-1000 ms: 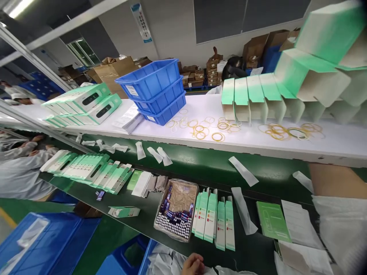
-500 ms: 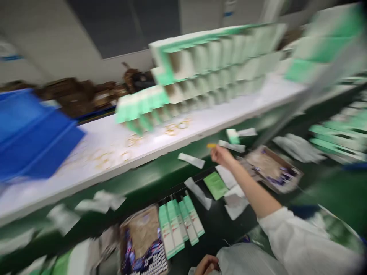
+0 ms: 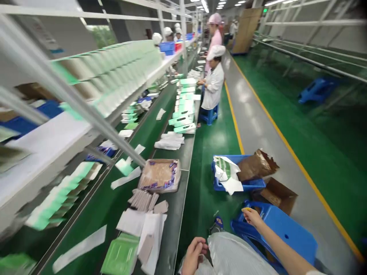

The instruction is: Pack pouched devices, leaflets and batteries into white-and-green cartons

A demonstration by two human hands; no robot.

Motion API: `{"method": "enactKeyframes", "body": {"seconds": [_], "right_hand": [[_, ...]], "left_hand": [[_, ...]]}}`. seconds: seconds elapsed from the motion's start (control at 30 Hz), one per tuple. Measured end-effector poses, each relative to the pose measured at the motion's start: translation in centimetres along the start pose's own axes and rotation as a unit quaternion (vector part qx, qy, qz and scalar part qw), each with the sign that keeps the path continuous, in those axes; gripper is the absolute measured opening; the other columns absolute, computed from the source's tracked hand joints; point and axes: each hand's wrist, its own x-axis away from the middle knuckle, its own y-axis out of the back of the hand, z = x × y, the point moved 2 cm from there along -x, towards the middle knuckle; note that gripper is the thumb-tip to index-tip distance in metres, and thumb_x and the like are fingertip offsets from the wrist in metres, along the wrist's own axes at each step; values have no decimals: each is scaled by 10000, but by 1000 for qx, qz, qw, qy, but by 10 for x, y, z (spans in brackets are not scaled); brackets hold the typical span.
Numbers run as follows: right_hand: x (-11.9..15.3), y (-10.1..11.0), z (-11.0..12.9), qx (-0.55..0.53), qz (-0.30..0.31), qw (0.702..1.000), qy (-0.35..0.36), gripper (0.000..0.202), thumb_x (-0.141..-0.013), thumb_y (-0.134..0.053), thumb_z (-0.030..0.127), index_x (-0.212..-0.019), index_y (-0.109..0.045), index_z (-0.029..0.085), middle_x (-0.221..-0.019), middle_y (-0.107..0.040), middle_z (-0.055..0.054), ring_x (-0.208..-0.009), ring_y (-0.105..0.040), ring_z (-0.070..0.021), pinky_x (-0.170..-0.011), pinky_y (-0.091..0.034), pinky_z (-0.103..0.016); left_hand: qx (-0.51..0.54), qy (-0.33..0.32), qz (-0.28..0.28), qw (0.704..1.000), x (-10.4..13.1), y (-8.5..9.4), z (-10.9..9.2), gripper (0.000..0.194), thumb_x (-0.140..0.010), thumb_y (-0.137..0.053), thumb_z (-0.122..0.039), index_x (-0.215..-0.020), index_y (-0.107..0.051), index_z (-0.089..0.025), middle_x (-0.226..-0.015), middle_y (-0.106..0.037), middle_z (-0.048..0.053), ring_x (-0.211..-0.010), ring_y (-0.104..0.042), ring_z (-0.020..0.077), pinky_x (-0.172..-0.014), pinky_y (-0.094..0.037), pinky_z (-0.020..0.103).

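My right hand (image 3: 252, 217) is stretched out over a blue plastic stool (image 3: 289, 233), pinching a small yellow piece (image 3: 246, 209) between thumb and fingers. What exactly the piece is cannot be made out. Low in the view, my left hand (image 3: 195, 254) rests by my lap with its fingers loosely bent and apart, and nothing shows in it. Left of it, on the bench, lie a green packet (image 3: 122, 254), white paper sheets (image 3: 153, 233) and a stack of pale strips (image 3: 143, 199). Beyond them is a tray (image 3: 179, 179) with small purple packets along its edges.
A blue bin (image 3: 255, 184) with paper scraps and a brown bag (image 3: 258, 167) stands on the floor, beside an open cardboard box (image 3: 281, 194). A slanted metal post (image 3: 94, 118) crosses the left side. A co-worker (image 3: 213, 84) sits farther up the line near green-and-white boxes (image 3: 185, 110).
My view has swung right from the shelf toward the aisle. My right hand has moved from above the bench to over the stool, still with the yellow piece. My left hand stays by my lap.
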Motion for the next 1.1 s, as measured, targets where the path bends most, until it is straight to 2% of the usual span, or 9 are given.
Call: {"method": "enactKeyframes", "body": {"seconds": [0.07, 0.17, 0.27, 0.37, 0.53, 0.67, 0.83, 0.97, 1.1], "right_hand": [[-36, 26, -1, -24, -16, 998, -48, 175, -949, -564, 322, -987, -597, 154, -799, -606, 4, -593, -554, -84, -500, -474, -199], [-85, 44, 5, -49, -22, 994, -91, 222, -949, -563, 331, -1063, -592, 143, -893, -627, -20, -677, -599, -103, -574, -523, -236], [-130, 47, 17, -63, -19, 991, -118, 246, -948, -563, 340, -1093, -591, 143, -952, -637, -36, -737, -620, -119, -632, -546, -266], [-171, 44, 30, -73, -19, 988, -134, 254, -952, -555, 351, -1094, -592, 144, -956, -640, -39, -747, -625, -123, -644, -550, -274], [-242, 37, 47, -65, -22, 986, -151, 237, -959, -546, 343, -1065, -600, 138, -927, -646, -33, -738, -627, -120, -647, -551, -274], [-320, 37, 50, -24, -15, 989, -143, 213, -952, -561, 315, -1045, -610, 130, -926, -649, -30, -743, -632, -119, -673, -554, -282], [-441, 37, 47, 28, -31, 998, -49, 241, -931, -589, 299, -1119, -604, 147, -1106, -634, -66, -964, -631, -182, -846, -539, -383], [-521, 22, 46, 58, -36, 997, 22, 319, -930, -589, 311, -1210, -569, 160, -1226, -587, -88, -1082, -593, -222, -926, -502, -447], [-567, 3, 43, 95, -39, 994, 42, 363, -924, -595, 310, -1254, -544, 170, -1296, -544, -99, -1149, -556, -248, -963, -476, -480]], "left_hand": [[-36, 2, 7, 999, -46, -31, -34, 556, -638, -563, -757, -912, -585, -274, -880, -656, 57, -846, -658, 242, -740, -462, 350], [-96, 3, 36, 995, -121, -74, -78, 507, -749, -544, -649, -995, -565, -207, -926, -663, 77, -826, -655, 199, -737, -463, 311], [-170, 4, 67, 983, -207, -108, -116, 402, -861, -544, -517, -1042, -572, -159, -933, -663, 69, -799, -649, 173, -731, -486, 309], [-268, 5, 91, 959, -302, -134, -149, 321, -932, -538, -415, -1093, -582, -141, -973, -652, 56, -827, -638, 170, -773, -523, 355], [-447, -4, 146, 883, -452, -176, -181, 293, -928, -578, -345, -1145, -591, -149, -1122, -628, 79, -984, -623, 208, -875, -524, 426], [-552, -30, 187, 812, -554, -213, -178, 344, -922, -588, -332, -1222, -563, -166, -1272, -568, 102, -1139, -566, 255, -969, -476, 493], [-628, -44, 221, 745, -663, -246, -140, 433, -911, -600, -332, -1308, -514, -180, -1424, -449, 124, -1285, -450, 306, -1067, -371, 558], [-643, -1, 225, 732, -724, -246, -100, 457, -911, -599, -333, -1333, -493, -192, -1462, -408, 118, -1310, -422, 316, -1078, -351, 574], [-635, 95, 185, 744, -754, -227, -70, 387, -917, -594, -341, -1262, -542, -173, -1332, -528, 109, -1186, -537, 277, -994, -454, 525]]}}
